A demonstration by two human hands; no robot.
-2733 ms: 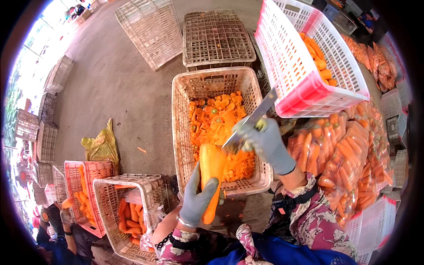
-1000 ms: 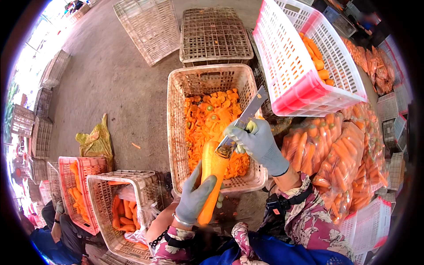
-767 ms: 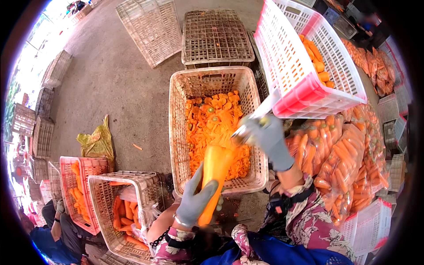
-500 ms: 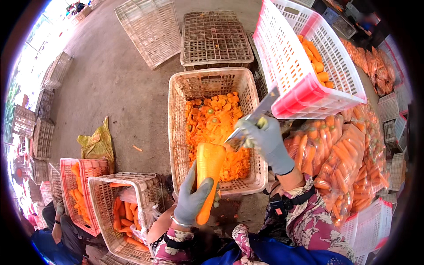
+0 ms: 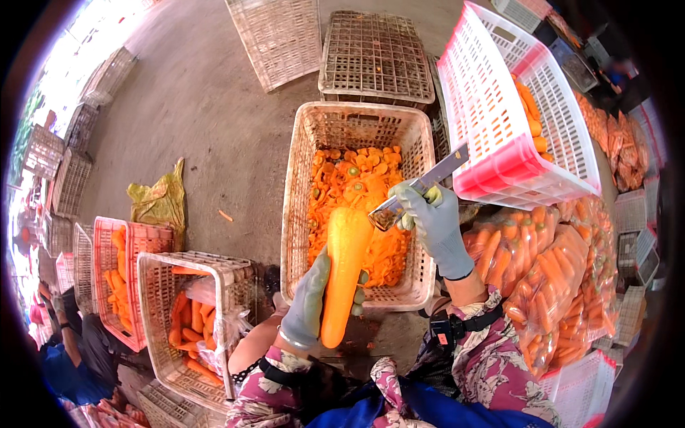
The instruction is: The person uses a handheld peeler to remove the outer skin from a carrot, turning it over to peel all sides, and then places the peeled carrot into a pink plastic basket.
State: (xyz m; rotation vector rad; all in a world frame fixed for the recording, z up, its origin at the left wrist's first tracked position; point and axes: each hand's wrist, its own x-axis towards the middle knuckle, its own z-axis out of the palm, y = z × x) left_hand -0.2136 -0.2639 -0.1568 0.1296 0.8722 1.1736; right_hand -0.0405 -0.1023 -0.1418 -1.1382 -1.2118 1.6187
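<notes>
In the middle, my left hand (image 5: pixel 308 303), in a grey glove, grips a large peeled carrot (image 5: pixel 344 278) by its lower half. The carrot stands steeply tilted, thick end up, over the near part of a crate. My right hand (image 5: pixel 437 222), gloved too, is closed on a long flat metal peeler (image 5: pixel 442 165). The peeler's working end is beside the carrot's thick top; whether they touch I cannot tell. Below both hands, the worn plastic crate (image 5: pixel 294 207) holds orange peelings (image 5: pixel 357 160) and round cut-off carrot ends.
A white-and-red crate (image 5: pixel 499 175) with carrots stands at right, above bagged carrots (image 5: pixel 549 264). At left are an off-white crate (image 5: pixel 146 314) and a pink crate (image 5: pixel 135 225), both holding carrots. An upturned crate (image 5: pixel 378 57) lies beyond. Another person (image 5: pixel 78 357) sits lower left.
The carrot stands more upright and its top sits slightly higher in view. The peeler remains by its thick end. The whole view has shifted a little.
</notes>
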